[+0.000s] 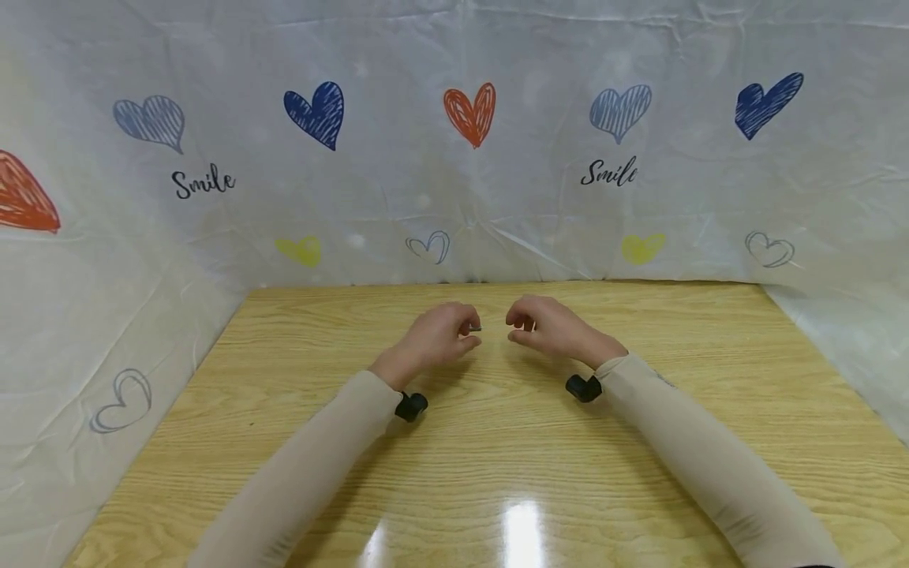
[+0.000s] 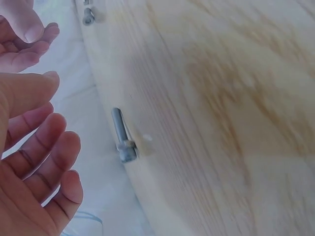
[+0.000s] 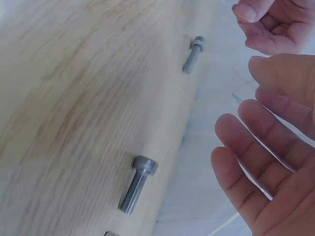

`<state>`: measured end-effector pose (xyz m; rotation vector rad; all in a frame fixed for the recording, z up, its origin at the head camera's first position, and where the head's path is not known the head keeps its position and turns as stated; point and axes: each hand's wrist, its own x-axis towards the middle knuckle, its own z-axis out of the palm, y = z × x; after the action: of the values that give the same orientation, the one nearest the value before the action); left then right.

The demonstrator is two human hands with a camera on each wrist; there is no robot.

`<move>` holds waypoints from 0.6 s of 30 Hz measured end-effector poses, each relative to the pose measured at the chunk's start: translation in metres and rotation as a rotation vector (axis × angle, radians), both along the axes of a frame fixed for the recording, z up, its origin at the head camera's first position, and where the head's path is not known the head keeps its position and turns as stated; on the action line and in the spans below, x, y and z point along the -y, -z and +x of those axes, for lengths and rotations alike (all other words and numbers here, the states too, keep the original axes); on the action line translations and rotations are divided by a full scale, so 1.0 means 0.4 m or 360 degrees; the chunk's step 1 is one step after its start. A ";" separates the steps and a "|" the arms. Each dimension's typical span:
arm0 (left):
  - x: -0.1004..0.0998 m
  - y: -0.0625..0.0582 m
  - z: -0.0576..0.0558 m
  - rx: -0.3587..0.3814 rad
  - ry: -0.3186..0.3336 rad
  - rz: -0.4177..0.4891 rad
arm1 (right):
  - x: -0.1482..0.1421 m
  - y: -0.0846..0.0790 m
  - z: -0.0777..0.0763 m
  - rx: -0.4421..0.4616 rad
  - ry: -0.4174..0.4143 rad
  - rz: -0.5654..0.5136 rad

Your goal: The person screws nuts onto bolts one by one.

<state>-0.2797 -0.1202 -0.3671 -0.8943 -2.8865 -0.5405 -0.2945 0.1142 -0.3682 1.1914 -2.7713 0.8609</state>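
In the head view my left hand (image 1: 440, 335) and right hand (image 1: 557, 327) face each other above the wooden table, a gap between them. The fingers of both bend loosely, thumbs apart from them. A small dark sliver (image 1: 476, 328) shows at the left fingertips; whether it is touched is unclear. Past my left hand (image 2: 39, 162) in the left wrist view lies a metal bolt (image 2: 122, 132), with another bolt (image 2: 88, 17) further up. In the right wrist view, beside my right hand (image 3: 275, 147), lie a knurled-head bolt (image 3: 138, 184) and a second bolt (image 3: 194, 54).
The table (image 1: 469, 457) runs back to a white cloth (image 1: 533, 197) printed with hearts. In the wrist views the bolts lie along the table's edge. A part of one more dark metal piece (image 3: 110, 233) shows at the bottom. Black wrist cameras (image 1: 584, 388) stick out by the sleeves.
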 end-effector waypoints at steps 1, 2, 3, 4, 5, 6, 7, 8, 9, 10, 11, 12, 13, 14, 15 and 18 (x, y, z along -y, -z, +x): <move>-0.004 -0.001 0.001 -0.0007 0.0011 0.0000 | -0.004 0.001 0.003 -0.0006 0.0004 -0.0003; -0.009 -0.002 0.003 -0.0017 0.0025 0.0002 | -0.009 0.001 0.005 -0.0014 0.0006 -0.0007; -0.013 -0.003 0.004 -0.0024 0.0037 0.0009 | -0.014 0.002 0.008 -0.0025 0.0009 -0.0008; -0.018 -0.004 0.006 -0.0032 0.0046 0.0012 | -0.018 0.003 0.011 -0.0032 0.0013 -0.0012; -0.022 -0.005 0.008 -0.0042 0.0054 0.0015 | -0.022 0.004 0.013 -0.0037 0.0017 -0.0019; -0.028 -0.006 0.010 -0.0048 0.0059 0.0021 | -0.026 0.005 0.015 -0.0045 0.0020 -0.0023; -0.032 -0.007 0.011 -0.0055 0.0064 0.0025 | -0.030 0.007 0.017 -0.0051 0.0023 -0.0028; -0.036 -0.008 0.013 -0.0062 0.0068 0.0027 | -0.035 0.008 0.019 -0.0052 0.0027 -0.0034; -0.040 -0.008 0.014 -0.0066 0.0070 0.0027 | -0.039 0.009 0.021 -0.0050 0.0030 -0.0038; -0.044 -0.008 0.014 -0.0069 0.0070 0.0025 | -0.042 0.010 0.022 -0.0045 0.0036 -0.0047; -0.048 -0.008 0.015 -0.0068 0.0069 0.0029 | -0.047 0.011 0.023 -0.0044 0.0041 -0.0052; -0.051 -0.008 0.016 -0.0065 0.0069 0.0034 | -0.051 0.012 0.024 -0.0045 0.0046 -0.0054; -0.054 -0.008 0.016 -0.0064 0.0069 0.0042 | -0.055 0.012 0.025 -0.0045 0.0050 -0.0060; -0.057 -0.009 0.016 -0.0063 0.0068 0.0044 | -0.058 0.011 0.026 -0.0045 0.0054 -0.0064; -0.060 -0.009 0.016 -0.0063 0.0067 0.0044 | -0.062 0.011 0.027 -0.0049 0.0058 -0.0067; -0.072 -0.006 0.013 -0.0062 0.0078 0.0048 | -0.077 0.010 0.030 -0.0061 0.0072 -0.0074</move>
<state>-0.2745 -0.0914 -0.3647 -0.9623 -2.8209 -0.5625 -0.2824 0.1450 -0.3722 1.1218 -2.7210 0.8835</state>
